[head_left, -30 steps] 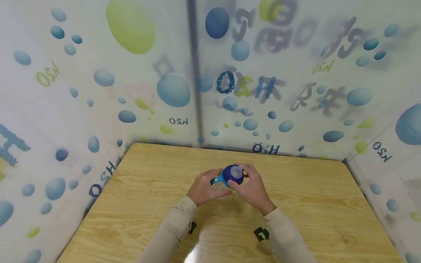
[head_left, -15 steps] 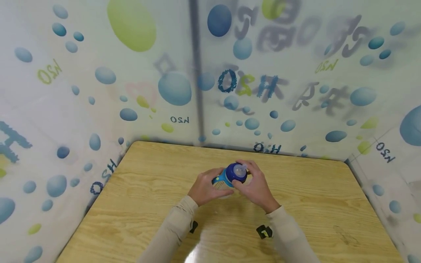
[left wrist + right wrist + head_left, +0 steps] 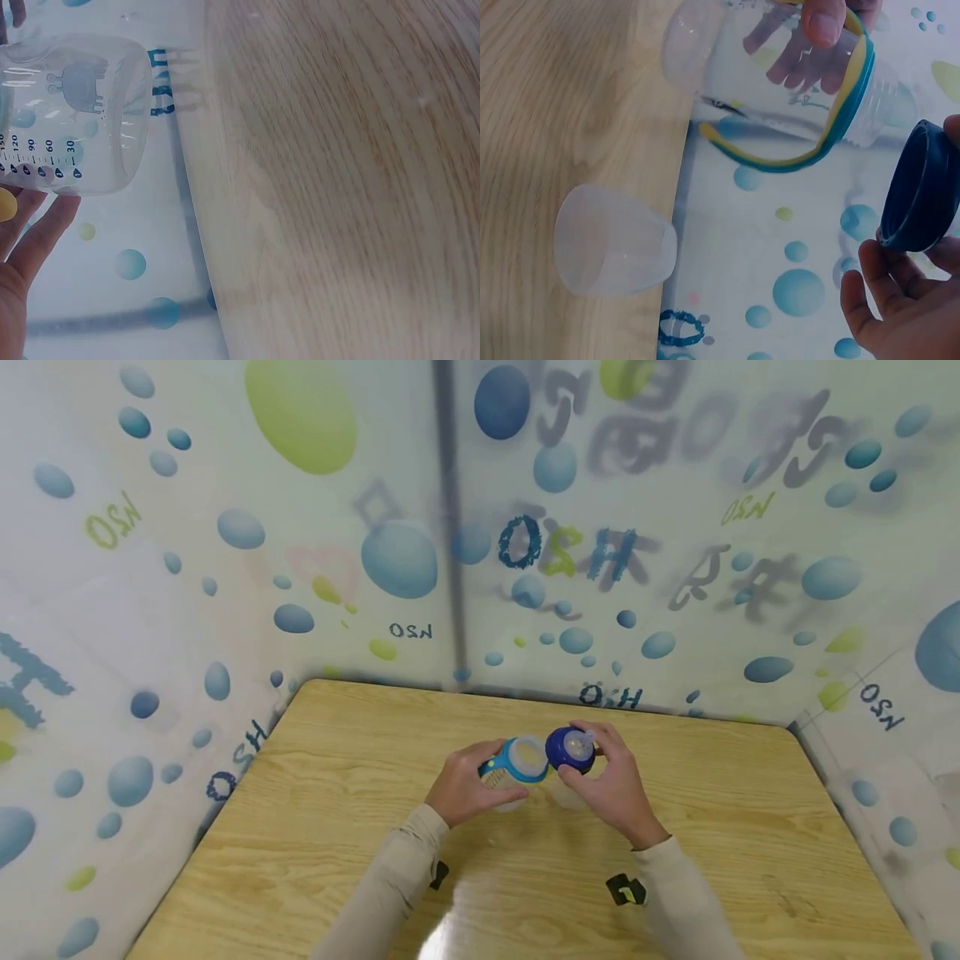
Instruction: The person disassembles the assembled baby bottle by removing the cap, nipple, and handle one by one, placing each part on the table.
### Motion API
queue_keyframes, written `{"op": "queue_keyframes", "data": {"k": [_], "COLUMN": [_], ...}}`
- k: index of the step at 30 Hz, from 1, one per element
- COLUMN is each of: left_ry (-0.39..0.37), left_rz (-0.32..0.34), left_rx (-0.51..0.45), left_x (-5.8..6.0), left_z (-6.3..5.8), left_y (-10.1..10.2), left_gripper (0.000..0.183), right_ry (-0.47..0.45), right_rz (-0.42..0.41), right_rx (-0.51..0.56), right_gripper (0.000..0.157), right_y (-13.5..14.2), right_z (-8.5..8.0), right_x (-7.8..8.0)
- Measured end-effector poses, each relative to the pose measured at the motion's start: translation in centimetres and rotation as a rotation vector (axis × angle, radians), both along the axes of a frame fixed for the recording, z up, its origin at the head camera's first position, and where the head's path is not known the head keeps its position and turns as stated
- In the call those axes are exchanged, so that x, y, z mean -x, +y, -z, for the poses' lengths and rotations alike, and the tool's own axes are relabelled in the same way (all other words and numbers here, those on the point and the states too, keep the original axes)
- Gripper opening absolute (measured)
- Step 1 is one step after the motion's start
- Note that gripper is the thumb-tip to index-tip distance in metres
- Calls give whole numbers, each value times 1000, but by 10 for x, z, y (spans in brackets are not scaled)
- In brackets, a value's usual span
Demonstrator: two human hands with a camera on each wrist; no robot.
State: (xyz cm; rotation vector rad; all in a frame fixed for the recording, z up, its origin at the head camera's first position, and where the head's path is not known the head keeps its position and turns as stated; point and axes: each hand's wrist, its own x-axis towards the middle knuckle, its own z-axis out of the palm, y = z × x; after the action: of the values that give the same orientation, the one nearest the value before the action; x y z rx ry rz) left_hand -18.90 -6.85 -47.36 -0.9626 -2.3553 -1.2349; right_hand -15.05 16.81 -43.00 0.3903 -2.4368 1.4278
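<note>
My left hand [image 3: 468,787] grips a clear baby bottle [image 3: 498,780], tilted, with its open mouth toward the right. A mark scale and a grey animal print show on the bottle [image 3: 82,112] in the left wrist view. In the right wrist view a teal and yellow handle [image 3: 780,163] curves from its neck. My right hand [image 3: 621,785] pinches the dark blue screw collar [image 3: 557,750] between thumb and fingers, and a clear teat [image 3: 579,745] sits in it. The collar [image 3: 922,187] is apart from the bottle's threaded neck [image 3: 877,105], its hollow underside facing the bottle.
A translucent cup-shaped cap [image 3: 615,240] stands on the wooden table [image 3: 360,752], below the collar. Walls printed with bubbles [image 3: 397,560] enclose the table at the back and sides. Black straps [image 3: 626,890] hang at both sleeves.
The blue collar with the teat has come off the bottle. My right hand has carried it to the right, uncovering the bottle's mouth; the left hand stays nearly in place.
</note>
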Motion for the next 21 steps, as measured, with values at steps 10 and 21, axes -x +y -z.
{"op": "queue_keyframes", "data": {"k": [10, 21], "left_ry": [-32, -42], "left_rz": [-3, -8], "left_rx": [6, -1], "left_x": [1, 1], "left_z": [1, 0], "left_y": [0, 0], "left_gripper": [65, 66], "right_ry": [-91, -136], "right_rz": [97, 135], "right_rx": [-101, -223], "right_gripper": [56, 57], "right_y": [23, 39], "right_z": [22, 52], "right_x": [-8, -18]}}
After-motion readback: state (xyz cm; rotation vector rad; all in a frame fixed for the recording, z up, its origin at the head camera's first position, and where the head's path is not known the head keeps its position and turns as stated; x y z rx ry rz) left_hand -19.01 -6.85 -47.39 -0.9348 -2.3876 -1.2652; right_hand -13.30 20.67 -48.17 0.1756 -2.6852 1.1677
